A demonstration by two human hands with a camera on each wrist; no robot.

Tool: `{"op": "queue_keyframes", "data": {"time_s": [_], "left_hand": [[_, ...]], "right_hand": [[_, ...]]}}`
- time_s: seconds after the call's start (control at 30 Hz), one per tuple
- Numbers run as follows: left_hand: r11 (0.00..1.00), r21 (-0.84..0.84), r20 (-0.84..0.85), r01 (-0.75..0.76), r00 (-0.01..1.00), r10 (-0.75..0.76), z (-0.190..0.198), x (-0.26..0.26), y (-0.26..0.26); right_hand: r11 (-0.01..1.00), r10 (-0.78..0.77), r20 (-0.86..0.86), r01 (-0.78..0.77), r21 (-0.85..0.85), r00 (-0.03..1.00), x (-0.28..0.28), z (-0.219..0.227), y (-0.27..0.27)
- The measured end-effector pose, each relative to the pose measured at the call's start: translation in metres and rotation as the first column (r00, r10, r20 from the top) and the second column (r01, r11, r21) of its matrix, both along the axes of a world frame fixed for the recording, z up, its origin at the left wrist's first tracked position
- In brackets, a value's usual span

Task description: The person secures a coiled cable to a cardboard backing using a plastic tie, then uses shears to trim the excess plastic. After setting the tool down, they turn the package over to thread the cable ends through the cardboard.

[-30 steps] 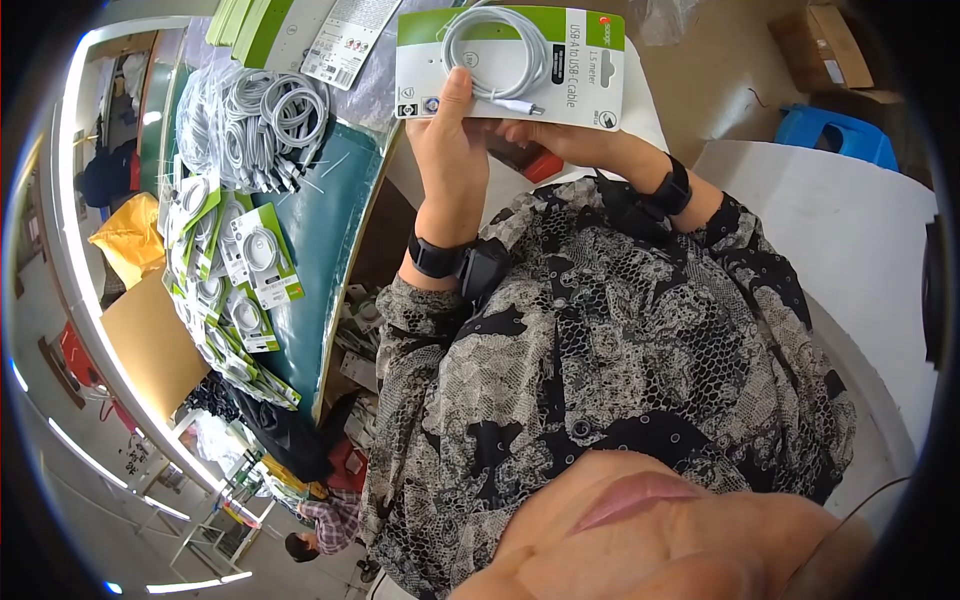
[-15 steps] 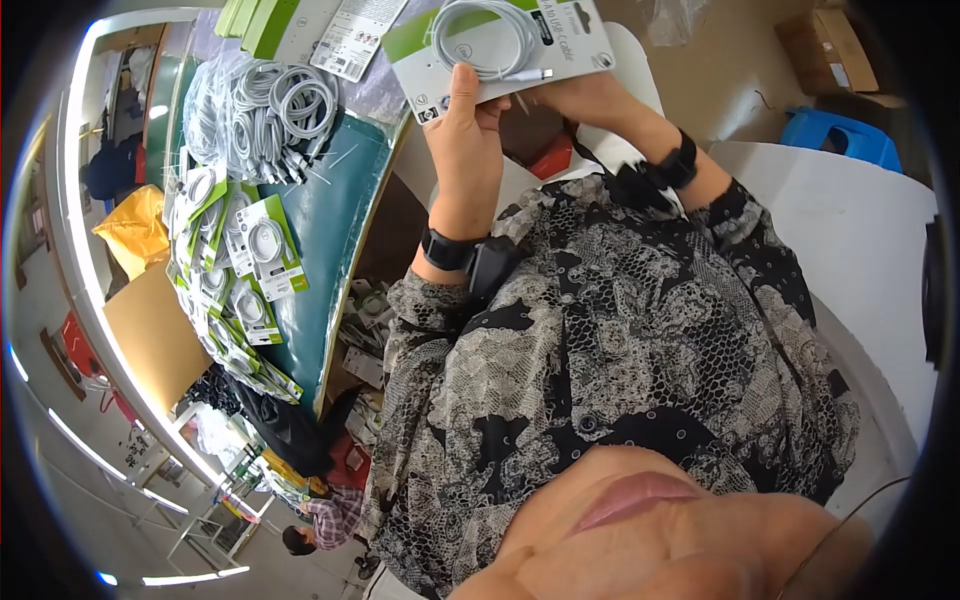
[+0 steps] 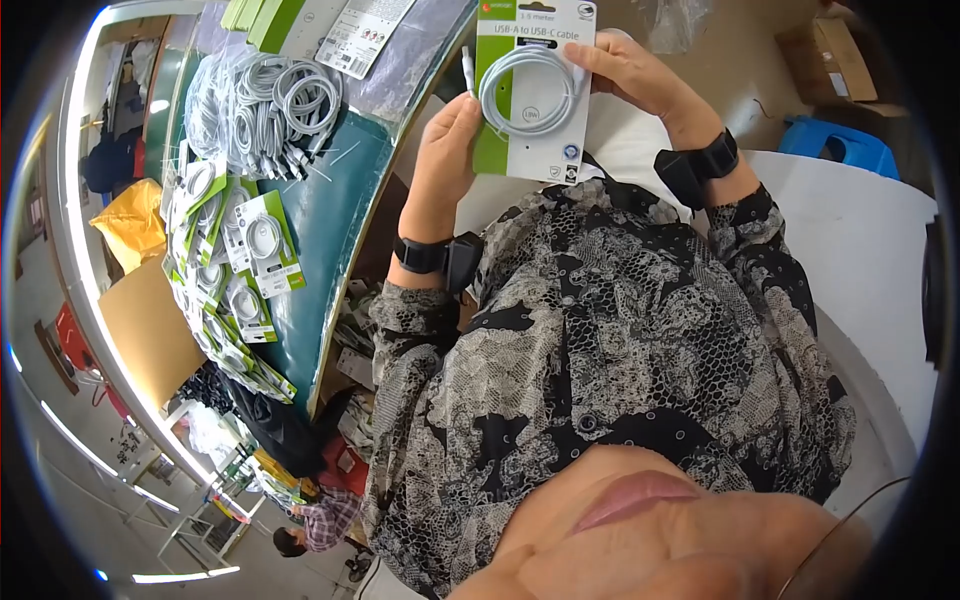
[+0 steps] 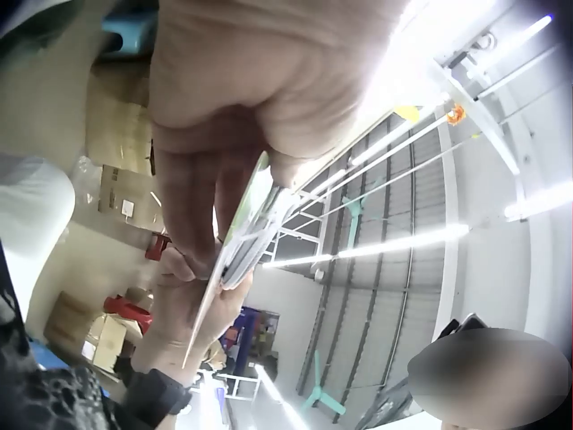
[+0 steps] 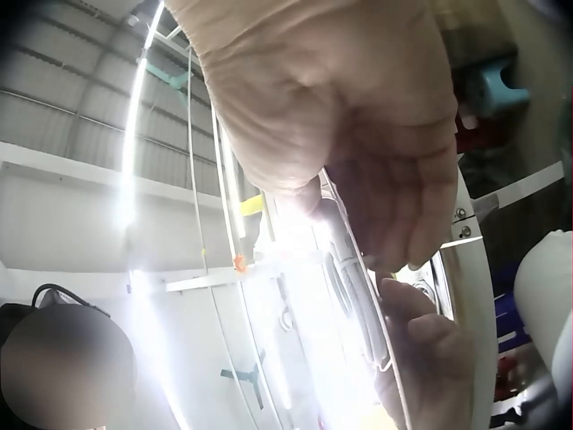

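Observation:
A white and green USB cable card (image 3: 542, 160) stands upright in front of the chest in the head view, its printed heading at the top. The coiled white cable (image 3: 530, 125) lies against its front. My left hand (image 3: 440, 150) pinches the card's left edge, where a cable plug (image 3: 467, 65) sticks up past the thumb. My right hand (image 3: 640, 75) grips the right edge, thumb over the coil and fingers behind. Seen almost edge-on in the left wrist view, the card (image 4: 215, 291) runs between thumb and fingers. The right wrist view also shows the coil (image 5: 358, 296) from the side.
On the green table (image 3: 330, 210) to the left lie a heap of coiled cables (image 3: 250, 110) and several packed cable cards (image 3: 265, 245). More cards (image 3: 270, 25) are stacked at the far end. A blue stool (image 3: 840, 145) and a cardboard box (image 3: 830, 60) stand on the right.
The card has turned counterclockwise from lying sideways to upright and shifted right. My right hand has come from beneath it to its right edge, its thumb now on the front.

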State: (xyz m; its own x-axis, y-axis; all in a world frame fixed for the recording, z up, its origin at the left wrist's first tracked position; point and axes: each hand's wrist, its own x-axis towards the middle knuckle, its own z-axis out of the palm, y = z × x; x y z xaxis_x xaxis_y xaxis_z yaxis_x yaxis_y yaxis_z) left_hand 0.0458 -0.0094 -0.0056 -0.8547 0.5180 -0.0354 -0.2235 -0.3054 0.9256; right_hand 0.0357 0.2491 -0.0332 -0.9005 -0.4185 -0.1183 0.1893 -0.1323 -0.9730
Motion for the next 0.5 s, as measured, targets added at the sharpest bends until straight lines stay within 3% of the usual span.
{"op": "queue_keyframes", "data": {"time_s": [0.07,0.17,0.2,0.27,0.33,0.4,0.47,0.5], "left_hand": [[0.996,0.074,0.205,0.040,0.977,-0.054,-0.007,-0.001,0.000],[0.996,0.049,0.143,-0.077,0.987,0.069,-0.016,-0.001,0.009],[0.989,0.038,0.111,-0.140,0.985,0.135,-0.018,0.000,0.012],[0.978,0.061,0.076,-0.198,0.978,0.193,-0.024,0.000,0.019],[0.948,0.110,0.017,-0.298,0.955,0.298,-0.027,0.001,0.028],[0.935,0.114,0.068,-0.336,0.942,0.330,-0.019,0.006,0.038],[0.899,0.104,0.166,-0.426,0.898,0.407,-0.008,0.009,0.042],[0.898,0.106,0.163,-0.427,0.898,0.408,-0.011,0.008,0.039]], "right_hand": [[0.997,0.037,-0.011,-0.036,0.071,0.999,-0.001,-0.001,0.000],[0.971,-0.240,0.026,0.240,0.005,0.970,0.001,0.008,-0.012],[0.972,-0.237,0.025,0.237,0.005,0.971,0.003,0.010,-0.015],[0.904,-0.304,-0.221,0.354,0.238,0.927,0.007,0.016,-0.020],[0.836,-0.312,-0.346,0.429,0.342,0.885,0.016,0.031,-0.027],[0.660,-0.342,-0.756,0.715,0.231,0.559,0.027,0.058,-0.043],[0.570,-0.299,-0.894,0.814,0.114,0.334,0.030,0.076,-0.052],[0.539,-0.306,-0.911,0.839,0.074,0.277,0.030,0.083,-0.055]]}}
